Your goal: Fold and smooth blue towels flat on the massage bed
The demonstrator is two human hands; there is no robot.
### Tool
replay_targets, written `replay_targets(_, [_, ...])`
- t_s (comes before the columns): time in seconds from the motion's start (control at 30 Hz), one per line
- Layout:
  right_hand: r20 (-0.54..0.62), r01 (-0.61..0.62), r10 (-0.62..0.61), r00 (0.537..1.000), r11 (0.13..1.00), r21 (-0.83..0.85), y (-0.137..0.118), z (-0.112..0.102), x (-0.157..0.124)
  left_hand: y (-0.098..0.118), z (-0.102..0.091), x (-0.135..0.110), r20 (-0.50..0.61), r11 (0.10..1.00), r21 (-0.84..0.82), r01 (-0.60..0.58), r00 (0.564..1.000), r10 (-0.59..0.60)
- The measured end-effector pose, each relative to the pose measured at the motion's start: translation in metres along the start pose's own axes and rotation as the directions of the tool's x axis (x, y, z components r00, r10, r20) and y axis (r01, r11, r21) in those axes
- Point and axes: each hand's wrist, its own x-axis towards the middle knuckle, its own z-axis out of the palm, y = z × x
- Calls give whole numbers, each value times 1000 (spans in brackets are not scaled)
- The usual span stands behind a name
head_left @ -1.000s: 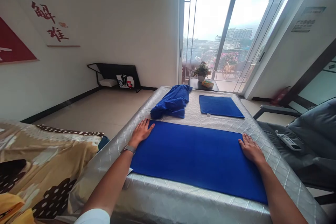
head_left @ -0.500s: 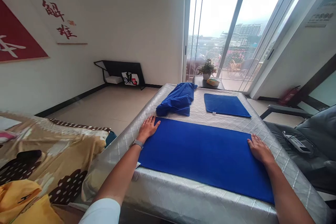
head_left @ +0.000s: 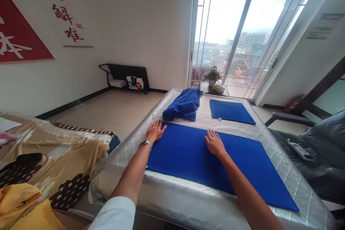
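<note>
A blue towel (head_left: pixel 185 151) lies spread flat across the near part of a mattress (head_left: pixel 272 158) with a silvery quilted cover. At the towel's far left corner my left hand (head_left: pixel 156 132) rests flat, fingers stretched out. My right hand (head_left: pixel 215 142) lies open on the towel near the middle of its far edge, palm down. Beyond them, a crumpled blue cloth (head_left: pixel 183 104) sits at the left of the mattress. To its right is a smaller blue towel (head_left: pixel 231 110), laid flat with a small white tag on its near edge.
A bed with a brown patterned cover (head_left: pixel 67 151) and a yellow cloth (head_left: pixel 24 201) stands at left. On the right is a dark armchair (head_left: pixel 285 136) bearing a power strip (head_left: pixel 301 150). A potted plant (head_left: pixel 212 74) stands beyond the mattress, before the glass doors.
My right hand has moved left from the towel's right end to near its middle. My left hand stays at the left corner. The view has shifted slightly.
</note>
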Motion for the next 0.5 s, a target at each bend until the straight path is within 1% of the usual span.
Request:
replay_targets(0.03, [19, -4, 4, 1000, 1000, 1, -6, 3, 2, 0, 0, 0, -1, 1000, 1, -1, 1000, 1])
replay_targets(0.1, [48, -9, 10, 999, 1000, -3, -5, 8, 3, 0, 0, 0, -5, 1000, 3, -4, 1000, 4])
replay_targets(0.13, [57, -14, 14, 998, 1000, -8, 0, 8, 3, -1, 0, 0, -7, 1000, 4, -5, 1000, 5])
replay_targets(0.2, [67, -33, 35, 997, 999, -26, 21, 7, -1, -1, 1, 1, -6, 1000, 6, -4, 1000, 4])
replay_targets(0.3, [72, -97, 102, 992, 993, -65, 71, 2, -13, -1, 2, 1, 0, 1000, 7, -1, 1000, 1])
replay_targets(0.4, [46, -188, 193, 980, 977, -97, 139, -1, -31, -2, 1, 1, 6, 1000, 6, 0, 1000, 0])
replay_targets(0.5, [-5, -309, 310, 951, 947, -92, 205, 0, -50, -2, 0, 1, 11, 1000, 10, 3, 1000, -3])
